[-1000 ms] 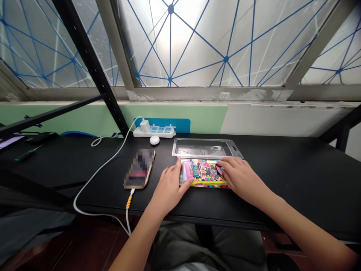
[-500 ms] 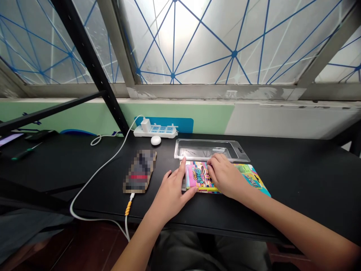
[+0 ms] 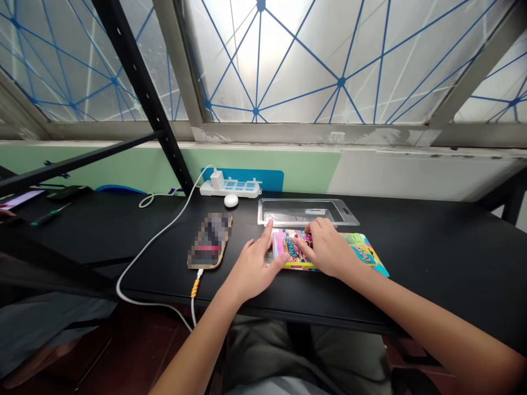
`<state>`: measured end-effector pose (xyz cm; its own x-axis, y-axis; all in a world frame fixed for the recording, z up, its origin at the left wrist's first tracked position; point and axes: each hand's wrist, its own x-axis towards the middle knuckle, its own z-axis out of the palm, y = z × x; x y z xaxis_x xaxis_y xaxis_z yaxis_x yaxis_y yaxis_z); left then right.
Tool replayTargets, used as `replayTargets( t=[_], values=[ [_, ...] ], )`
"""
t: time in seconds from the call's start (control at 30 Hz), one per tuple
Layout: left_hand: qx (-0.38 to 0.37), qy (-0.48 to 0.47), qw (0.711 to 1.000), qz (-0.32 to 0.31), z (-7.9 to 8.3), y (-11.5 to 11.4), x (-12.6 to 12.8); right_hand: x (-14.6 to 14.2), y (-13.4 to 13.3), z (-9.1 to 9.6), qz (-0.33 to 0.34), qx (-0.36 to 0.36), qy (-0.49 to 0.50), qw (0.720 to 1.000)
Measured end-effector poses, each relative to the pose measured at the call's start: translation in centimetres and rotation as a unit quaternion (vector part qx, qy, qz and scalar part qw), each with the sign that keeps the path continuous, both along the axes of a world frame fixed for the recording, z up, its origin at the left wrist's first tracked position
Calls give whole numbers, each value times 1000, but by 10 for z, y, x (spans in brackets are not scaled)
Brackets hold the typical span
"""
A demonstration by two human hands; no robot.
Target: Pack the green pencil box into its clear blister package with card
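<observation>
A flat, colourful printed packet [image 3: 292,252] with a pink left end and yellow edge lies on the black desk. It rests on or joins a bright card [image 3: 361,245] with lettering toward the right. My left hand [image 3: 256,270] grips the packet's left end, thumb on the near edge and index finger by the far corner. Across its middle lies my right hand [image 3: 329,249], thumb stretched left over the print and the other fingers bent near the far edge. What is under the right palm is hidden. Just behind sits a clear plastic tray [image 3: 349,220].
On the left a phone [image 3: 211,241], its screen blurred out, is plugged into a white cable [image 3: 154,233]. A power strip [image 3: 242,189] and a white rounded case [image 3: 231,201] stand behind it. Farther left are a screwdriver [image 3: 45,218] and a black shelf post [image 3: 142,88].
My right thumb now stretches out over the packet's print, where the hand was more bunched before. My left hand stays at the left end. The view has shifted slightly.
</observation>
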<state>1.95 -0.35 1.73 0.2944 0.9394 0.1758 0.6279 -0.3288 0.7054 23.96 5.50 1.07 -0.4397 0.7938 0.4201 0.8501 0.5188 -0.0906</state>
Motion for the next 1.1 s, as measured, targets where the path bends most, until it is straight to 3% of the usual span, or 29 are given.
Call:
replayTargets(
  t=[0.33, 0.43, 0.53, 0.63, 0.73, 0.87, 0.97, 1.1],
  values=[
    [10, -16, 1000, 7, -4, 5, -2, 0, 4, 10, 12, 130, 18, 991],
    [10, -37, 999, 1, -5, 8, -3, 5, -9, 15, 37, 182, 15, 982],
    [4, -40, 999, 10, -6, 9, -3, 18, -35, 21, 97, 177, 18, 979],
    [0, -8, 1000, 18, -8, 11, -5, 40, -60, 23, 143, 122, 39, 981],
    [-18, 23, 1000, 9, -9, 14, -10, 74, -68, 19, 133, -5, 107, 985],
    [-34, 37, 999, 0, -7, 17, -16, 127, -52, 8, 106, -175, 141, 969],
    [-28, 47, 999, -2, -8, 17, -16, 154, -36, 1, 81, -222, 110, 966],
    [-16, 65, 998, -16, -10, 15, -14, 162, -24, -4, 68, -283, 113, 950]
  ],
)
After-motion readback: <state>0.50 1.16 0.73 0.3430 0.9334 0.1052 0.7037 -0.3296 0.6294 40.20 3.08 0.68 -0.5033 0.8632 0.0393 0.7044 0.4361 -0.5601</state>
